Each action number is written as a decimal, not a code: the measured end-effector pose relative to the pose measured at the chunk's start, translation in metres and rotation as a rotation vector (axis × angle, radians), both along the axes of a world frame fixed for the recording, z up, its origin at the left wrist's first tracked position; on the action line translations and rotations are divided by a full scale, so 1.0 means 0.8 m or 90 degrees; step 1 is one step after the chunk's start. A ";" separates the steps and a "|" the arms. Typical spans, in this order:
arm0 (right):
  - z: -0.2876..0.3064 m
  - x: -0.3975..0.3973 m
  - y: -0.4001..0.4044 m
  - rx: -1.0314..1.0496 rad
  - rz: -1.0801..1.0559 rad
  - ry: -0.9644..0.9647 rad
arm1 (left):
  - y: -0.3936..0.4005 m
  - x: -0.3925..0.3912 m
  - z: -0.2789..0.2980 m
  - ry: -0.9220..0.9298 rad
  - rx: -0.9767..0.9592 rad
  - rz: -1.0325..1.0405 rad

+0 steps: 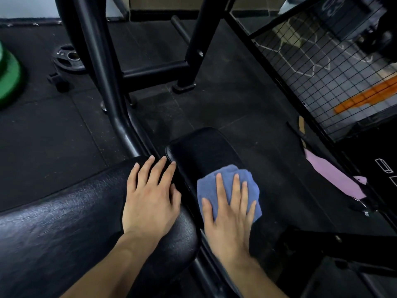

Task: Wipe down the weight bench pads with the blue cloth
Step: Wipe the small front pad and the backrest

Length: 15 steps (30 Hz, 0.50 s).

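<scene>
Right hand (pixel 228 214) lay flat, fingers straight and spread, pressing cloth (pixel 227 186) onto small pad (pixel 199 149). Cloth bunched under palm, sticking out past fingertips and to both sides. Small pad's long axis ran away from right hand, up and slightly left. Left hand (pixel 150 198) flat, gripping nothing, fingers straight, on big pad (pixel 64 222), fingertips at its far edge beside gap between pads. Big pad stretched left from left hand. Hands near, not touching. Plate (pixel 68 59) on floor far beyond left hand.
</scene>
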State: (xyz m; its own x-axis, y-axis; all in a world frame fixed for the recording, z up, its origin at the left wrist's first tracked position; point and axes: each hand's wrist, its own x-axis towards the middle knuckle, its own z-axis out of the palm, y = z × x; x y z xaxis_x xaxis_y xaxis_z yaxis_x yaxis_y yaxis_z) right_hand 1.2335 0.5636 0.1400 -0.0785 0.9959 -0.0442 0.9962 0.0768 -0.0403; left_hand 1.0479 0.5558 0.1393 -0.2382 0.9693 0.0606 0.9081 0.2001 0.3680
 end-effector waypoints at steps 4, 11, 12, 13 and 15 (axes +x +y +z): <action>0.001 0.003 0.002 -0.007 0.004 0.007 | 0.000 0.001 0.003 -0.005 0.001 0.001; -0.001 -0.008 0.099 0.014 -0.009 -0.002 | 0.000 0.002 -0.005 0.023 0.009 -0.007; -0.002 -0.010 0.122 0.007 -0.017 0.004 | 0.000 0.003 -0.006 0.023 0.012 -0.007; -0.001 -0.011 0.143 0.002 -0.030 0.007 | 0.000 0.003 -0.006 0.021 0.015 -0.004; -0.001 -0.014 0.167 -0.001 -0.054 0.012 | 0.000 0.003 -0.006 0.022 0.016 -0.001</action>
State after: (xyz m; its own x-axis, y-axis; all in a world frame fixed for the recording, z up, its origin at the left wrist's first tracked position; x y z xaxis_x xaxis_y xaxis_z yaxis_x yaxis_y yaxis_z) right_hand 1.2224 0.6974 0.1388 0.0046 0.9990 -0.0449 0.9982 -0.0073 -0.0594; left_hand 1.0505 0.5560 0.1348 -0.2342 0.9678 0.0927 0.9206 0.1901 0.3410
